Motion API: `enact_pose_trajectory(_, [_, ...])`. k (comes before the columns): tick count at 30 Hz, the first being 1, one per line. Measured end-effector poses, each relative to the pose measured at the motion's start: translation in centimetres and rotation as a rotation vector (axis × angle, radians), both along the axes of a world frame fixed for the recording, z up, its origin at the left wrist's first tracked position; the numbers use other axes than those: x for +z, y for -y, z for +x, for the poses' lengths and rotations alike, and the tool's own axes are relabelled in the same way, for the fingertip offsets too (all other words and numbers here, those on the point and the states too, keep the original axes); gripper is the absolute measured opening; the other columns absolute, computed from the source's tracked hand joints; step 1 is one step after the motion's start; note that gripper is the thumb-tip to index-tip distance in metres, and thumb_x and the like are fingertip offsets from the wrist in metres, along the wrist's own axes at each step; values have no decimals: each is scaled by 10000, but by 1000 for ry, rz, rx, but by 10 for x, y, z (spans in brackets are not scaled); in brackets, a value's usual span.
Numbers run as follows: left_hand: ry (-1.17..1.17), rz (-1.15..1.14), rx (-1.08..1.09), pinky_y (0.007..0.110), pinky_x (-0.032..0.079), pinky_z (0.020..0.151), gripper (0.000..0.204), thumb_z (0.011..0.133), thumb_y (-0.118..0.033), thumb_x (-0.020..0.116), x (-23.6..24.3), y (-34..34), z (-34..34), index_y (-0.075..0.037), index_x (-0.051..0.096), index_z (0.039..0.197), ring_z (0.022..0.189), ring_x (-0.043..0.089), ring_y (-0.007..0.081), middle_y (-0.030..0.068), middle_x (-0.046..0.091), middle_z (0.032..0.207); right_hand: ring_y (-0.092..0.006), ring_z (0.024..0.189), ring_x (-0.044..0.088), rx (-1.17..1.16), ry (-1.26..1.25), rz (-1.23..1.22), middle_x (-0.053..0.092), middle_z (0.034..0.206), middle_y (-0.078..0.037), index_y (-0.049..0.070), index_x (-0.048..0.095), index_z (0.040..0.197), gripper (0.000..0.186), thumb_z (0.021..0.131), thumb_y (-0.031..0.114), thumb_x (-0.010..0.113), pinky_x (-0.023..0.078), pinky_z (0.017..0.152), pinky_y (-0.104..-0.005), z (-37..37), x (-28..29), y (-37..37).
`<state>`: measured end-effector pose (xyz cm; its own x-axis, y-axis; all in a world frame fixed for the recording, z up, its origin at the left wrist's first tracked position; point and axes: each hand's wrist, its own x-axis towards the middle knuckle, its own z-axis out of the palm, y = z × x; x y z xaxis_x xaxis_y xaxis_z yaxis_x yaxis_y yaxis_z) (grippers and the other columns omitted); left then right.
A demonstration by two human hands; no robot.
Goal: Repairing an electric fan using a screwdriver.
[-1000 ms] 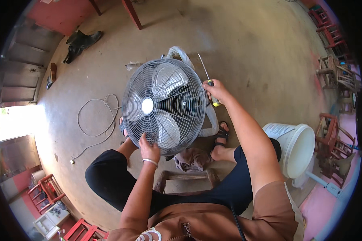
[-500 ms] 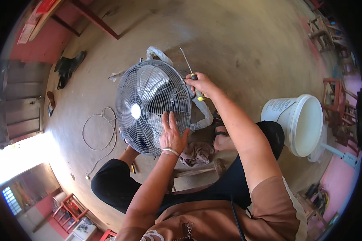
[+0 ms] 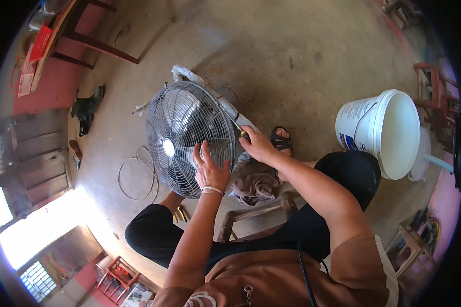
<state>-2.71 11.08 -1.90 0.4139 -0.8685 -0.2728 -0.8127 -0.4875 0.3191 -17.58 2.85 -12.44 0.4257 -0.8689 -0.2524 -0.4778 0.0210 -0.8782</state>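
A round metal fan (image 3: 182,133) with a wire grille stands upright in front of my knees. My left hand (image 3: 210,169) lies flat against the lower right of the grille, fingers spread. My right hand (image 3: 258,146) grips a screwdriver (image 3: 235,118) with a yellow-green handle at the fan's right rim; its shaft runs up along the rim edge. A brown rag (image 3: 256,187) lies on a small wooden stool (image 3: 261,207) just under my right wrist.
A white plastic bucket (image 3: 384,133) stands to the right on the concrete floor. A loose cable (image 3: 135,174) coils left of the fan. A sandalled foot (image 3: 281,140) shows behind my right hand. Red wooden chairs (image 3: 435,97) stand at the far right, a table leg (image 3: 97,43) at upper left.
My view has swung so the fan and bucket sit further right and nearer. My left hand moved up from the fan's bottom rim onto the grille face. My right hand lowered along the rim.
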Motion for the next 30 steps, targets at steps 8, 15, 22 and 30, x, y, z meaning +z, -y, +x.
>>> enact_pose_trajectory(8, [19, 26, 15, 467, 523, 822, 922, 707, -277, 776, 0, 1, -3, -90, 239, 1433, 1138, 541, 427, 195, 273, 1454, -434, 797, 635, -53, -73, 48, 640, 812, -275, -40, 484, 1104, 418, 816, 238, 604, 500, 722, -510, 18, 13, -4])
enact_pose_trajectory(15, [75, -32, -48, 468, 531, 796, 926, 717, -281, 764, -10, -3, 0, -83, 224, 1442, 1103, 559, 435, 205, 272, 1455, -437, 793, 632, -76, -24, 123, 641, 802, -270, -44, 494, 1081, 403, 790, 210, 608, 499, 726, -506, 31, 13, 8])
enact_pose_trajectory(22, [74, -12, -62, 475, 534, 780, 931, 722, -297, 758, -8, -3, 0, -66, 214, 1442, 1077, 570, 442, 212, 266, 1457, -430, 798, 638, -5, 56, 93, 645, 795, -268, -46, 565, 960, 364, 791, 271, 622, 507, 748, -474, 37, 28, 43])
enact_pose_trajectory(30, [64, -5, -88, 482, 534, 781, 939, 747, -304, 737, -8, -3, 1, -62, 180, 1463, 1079, 573, 461, 251, 223, 1476, -454, 813, 628, -117, -8, 204, 643, 810, -284, -73, 578, 926, 483, 900, 400, 487, 491, 760, -491, 29, -1, 17])
